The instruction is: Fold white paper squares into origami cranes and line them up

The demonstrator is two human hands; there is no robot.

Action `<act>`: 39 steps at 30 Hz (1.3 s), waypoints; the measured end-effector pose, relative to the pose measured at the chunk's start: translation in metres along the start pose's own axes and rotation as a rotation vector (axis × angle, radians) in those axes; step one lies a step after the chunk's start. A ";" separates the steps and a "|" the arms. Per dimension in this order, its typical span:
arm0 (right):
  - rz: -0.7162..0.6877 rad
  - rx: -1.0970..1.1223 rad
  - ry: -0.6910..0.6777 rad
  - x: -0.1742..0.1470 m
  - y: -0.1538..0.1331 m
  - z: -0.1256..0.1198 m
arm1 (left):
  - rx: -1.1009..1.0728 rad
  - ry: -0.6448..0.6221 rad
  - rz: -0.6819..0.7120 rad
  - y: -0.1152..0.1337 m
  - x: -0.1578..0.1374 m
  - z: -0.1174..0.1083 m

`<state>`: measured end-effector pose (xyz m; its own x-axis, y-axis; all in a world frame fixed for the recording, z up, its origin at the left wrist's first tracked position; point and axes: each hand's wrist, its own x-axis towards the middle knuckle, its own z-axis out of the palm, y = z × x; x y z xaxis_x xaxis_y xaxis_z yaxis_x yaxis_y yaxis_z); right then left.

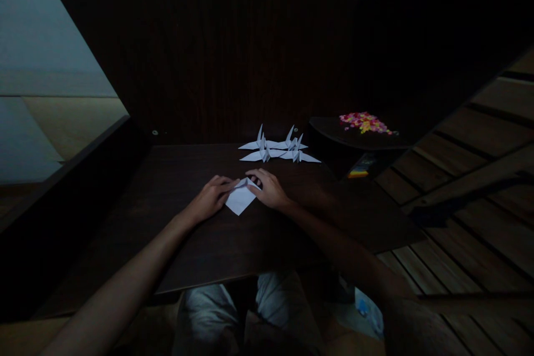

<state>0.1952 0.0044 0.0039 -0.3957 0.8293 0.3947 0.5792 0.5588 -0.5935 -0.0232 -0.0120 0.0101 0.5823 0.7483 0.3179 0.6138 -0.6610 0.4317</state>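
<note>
A partly folded sheet of white paper [240, 201] lies on the dark desk with one corner pointing toward me and a raised fold at its far side. My left hand [212, 198] holds the paper's left edge, its fingers reaching along the fold. On the other side, my right hand [271, 189] grips the right corner, with thumb on the paper and fingers curled behind. Just beyond my hands stand several white origami cranes [267, 154] in two rows, their wings spread.
A dark wooden panel [233, 55] rises behind the desk [179, 245]. To the right, a small rounded shelf [334, 134] carries a pile of pink, red and yellow pieces [365, 122]. A low side wall [75, 178] borders the left. Slatted wood [471, 233] shows at the right.
</note>
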 end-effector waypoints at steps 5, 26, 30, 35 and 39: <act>-0.121 -0.119 -0.051 -0.002 0.002 0.000 | 0.122 -0.082 0.043 0.001 -0.001 0.002; -0.239 -0.242 -0.316 -0.008 -0.009 -0.022 | -0.046 -0.051 0.061 0.000 -0.006 -0.013; -0.212 -0.226 -0.244 -0.006 -0.004 -0.014 | -0.047 -0.036 0.051 0.000 -0.004 -0.011; -0.174 -0.137 -0.175 -0.005 0.002 -0.003 | -0.047 -0.004 0.019 -0.001 -0.003 -0.007; -0.164 -0.080 -0.131 -0.004 0.005 0.002 | -0.057 0.009 0.017 -0.001 -0.001 -0.006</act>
<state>0.1982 0.0041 -0.0014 -0.5754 0.7220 0.3841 0.5516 0.6894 -0.4695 -0.0277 -0.0120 0.0140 0.5869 0.7379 0.3332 0.5725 -0.6692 0.4737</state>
